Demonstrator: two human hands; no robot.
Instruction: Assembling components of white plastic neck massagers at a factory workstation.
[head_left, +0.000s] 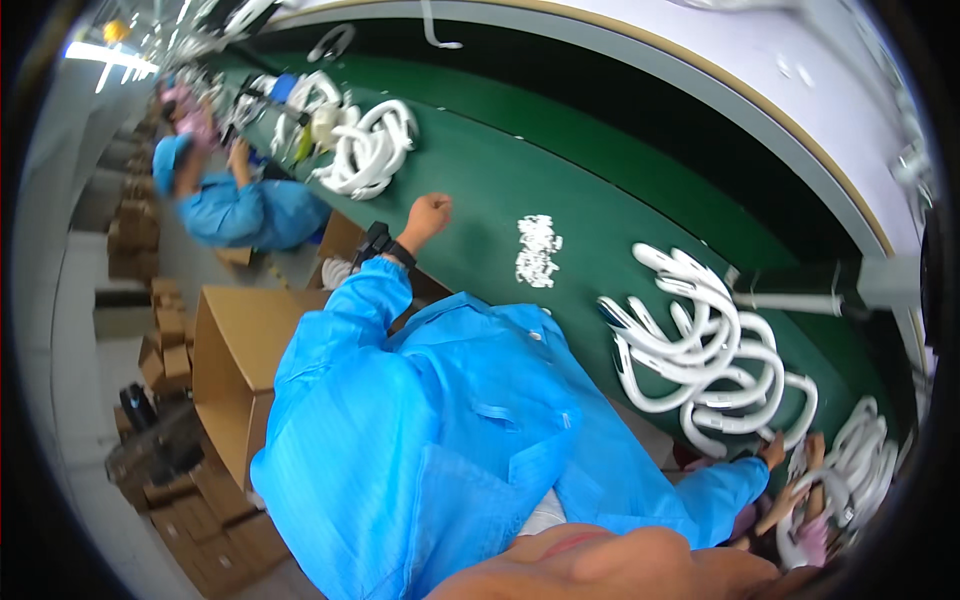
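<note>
While the left hand (430,215) hangs over the near edge of the green table (470,190), left of centre, its fingers are curled inward; no object shows in it, but whether it conceals something small cannot be told. The right hand (772,452) is at the near right, against the lower end of a heap of white curved tubes (735,398). Whether it grasps one or merely touches it cannot be determined.

The tubes lie crossed and overlapping on the table's right side. Between the two hands, farther in, sits a patch of small white pieces (537,252). A co-worker's hand (790,505) is just beside the right hand.

Risks, as judged: a pull on one tube could drag its neighbours, because they interlock, and tip some off the near edge. A swinging tube could scatter the loose small pieces. Hands working so close together could knock or snag each other.
</note>
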